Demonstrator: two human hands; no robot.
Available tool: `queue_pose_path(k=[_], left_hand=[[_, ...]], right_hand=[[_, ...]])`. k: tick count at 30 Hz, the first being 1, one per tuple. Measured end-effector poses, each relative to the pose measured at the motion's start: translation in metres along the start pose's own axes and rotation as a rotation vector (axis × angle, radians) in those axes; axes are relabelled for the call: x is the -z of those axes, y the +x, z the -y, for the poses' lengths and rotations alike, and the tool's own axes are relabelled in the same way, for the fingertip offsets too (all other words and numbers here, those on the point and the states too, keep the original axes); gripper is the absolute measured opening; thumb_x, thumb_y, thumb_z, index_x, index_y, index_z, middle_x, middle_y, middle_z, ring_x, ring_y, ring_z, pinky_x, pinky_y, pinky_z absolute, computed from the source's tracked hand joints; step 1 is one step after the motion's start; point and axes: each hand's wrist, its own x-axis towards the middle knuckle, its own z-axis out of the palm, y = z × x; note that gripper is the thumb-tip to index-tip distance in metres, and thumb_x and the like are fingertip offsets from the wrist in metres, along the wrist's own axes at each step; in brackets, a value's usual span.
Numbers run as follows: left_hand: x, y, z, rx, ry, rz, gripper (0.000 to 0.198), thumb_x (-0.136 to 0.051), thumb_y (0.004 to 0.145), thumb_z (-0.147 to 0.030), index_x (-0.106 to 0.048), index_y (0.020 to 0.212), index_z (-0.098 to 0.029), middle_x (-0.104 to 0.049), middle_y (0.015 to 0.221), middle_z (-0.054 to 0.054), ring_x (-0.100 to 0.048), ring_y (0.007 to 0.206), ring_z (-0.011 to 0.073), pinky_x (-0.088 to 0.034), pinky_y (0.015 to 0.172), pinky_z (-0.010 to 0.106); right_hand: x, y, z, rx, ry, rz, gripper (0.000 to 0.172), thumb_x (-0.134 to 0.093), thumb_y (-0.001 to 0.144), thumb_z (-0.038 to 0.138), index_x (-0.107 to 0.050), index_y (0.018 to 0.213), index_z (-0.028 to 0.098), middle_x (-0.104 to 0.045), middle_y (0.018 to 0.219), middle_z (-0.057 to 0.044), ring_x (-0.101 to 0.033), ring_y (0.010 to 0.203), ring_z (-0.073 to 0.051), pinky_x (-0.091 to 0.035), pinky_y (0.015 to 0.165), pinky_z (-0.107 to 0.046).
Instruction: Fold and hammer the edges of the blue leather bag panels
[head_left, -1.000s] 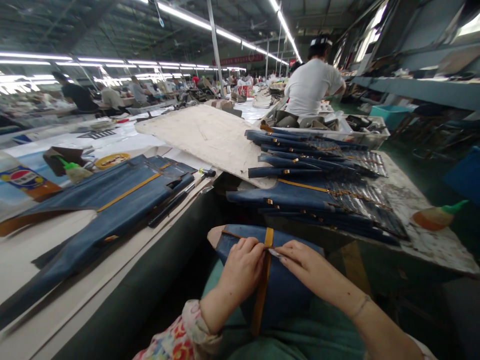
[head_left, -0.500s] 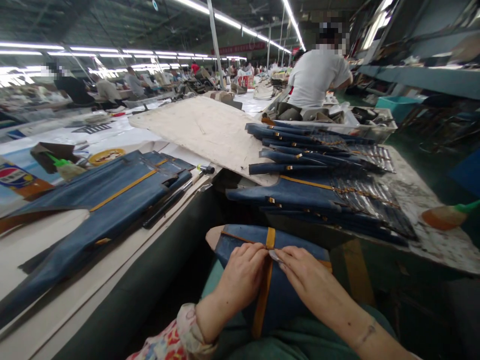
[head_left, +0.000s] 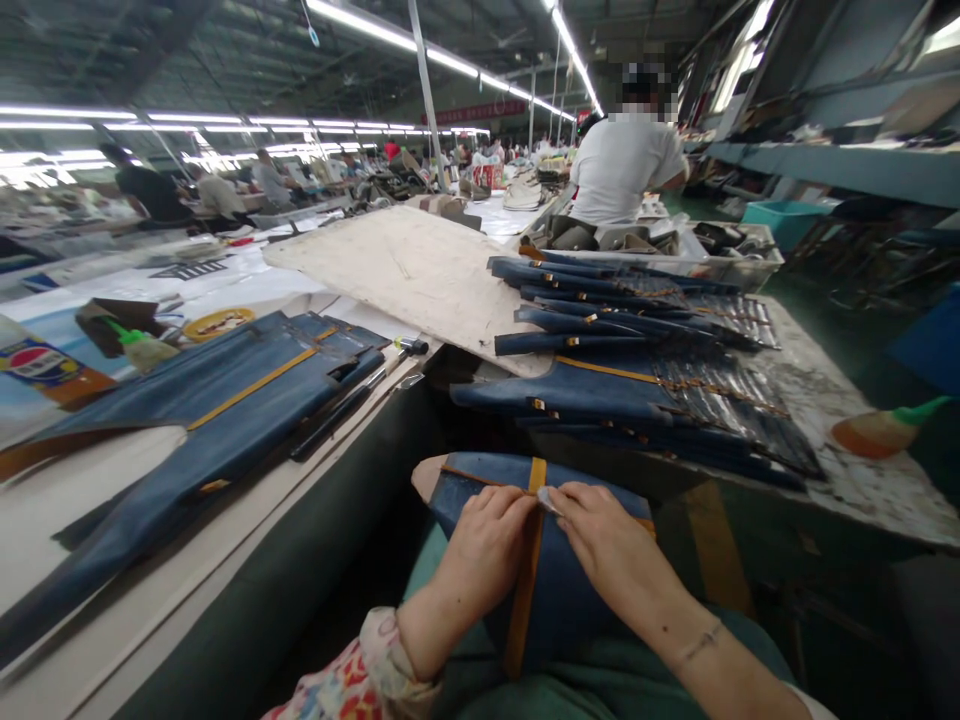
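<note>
Across my lap lies a blue leather piece [head_left: 585, 580] with a mustard-yellow strap [head_left: 527, 600] running down its middle and a pale tip at its left end. My left hand [head_left: 491, 530] is closed on it, fingertips pressed at a seam beside the strap. Just right of the strap, my right hand [head_left: 604, 530] pinches the same piece with fingers bent together. A small whitish bit [head_left: 549, 500] shows at the right fingertips; I cannot tell whether it is a finger cover or something held. The fingers hide the leather's edge between them.
Overlapping blue leather pieces [head_left: 622, 395] are stacked on the bench at right, near a green-capped glue bottle [head_left: 881, 432]. At left, more blue leather [head_left: 255, 370] lies beside a black pen-like tool [head_left: 337, 415] and a yellow dish [head_left: 219, 324]. A co-worker [head_left: 626, 165] sits ahead, back turned.
The camera view has tilted and shifted slightly. Both hands stay at the strap; the right fingertips have shifted a little along the seam, and the whitish bit is now more upright.
</note>
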Motion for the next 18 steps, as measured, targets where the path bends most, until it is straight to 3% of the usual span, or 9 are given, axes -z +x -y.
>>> queue_pose_path(k=[8, 18], left_hand=[[0.005, -0.006, 0.000, -0.066, 0.078, 0.046, 0.030, -0.042, 0.087, -0.011, -0.052, 0.113, -0.020, -0.054, 0.121, 0.003, -0.046, 0.105, 0.0185, -0.041, 0.086, 0.036], [0.020, 0.004, -0.005, -0.046, 0.124, 0.166, 0.021, -0.043, 0.086, -0.014, -0.054, 0.104, -0.019, -0.052, 0.127, 0.002, -0.048, 0.102, 0.0185, -0.043, 0.083, 0.034]], right_hand=[[0.009, -0.007, -0.003, 0.069, 0.194, -0.002, 0.028, -0.047, 0.089, 0.010, -0.058, 0.115, 0.015, -0.056, 0.109, -0.008, -0.049, 0.102, -0.022, -0.046, 0.091, -0.039], [0.007, -0.002, -0.002, 0.188, 0.010, -0.015, 0.035, -0.044, 0.083, 0.003, -0.058, 0.113, 0.011, -0.058, 0.107, -0.010, -0.053, 0.096, -0.023, -0.051, 0.085, -0.040]])
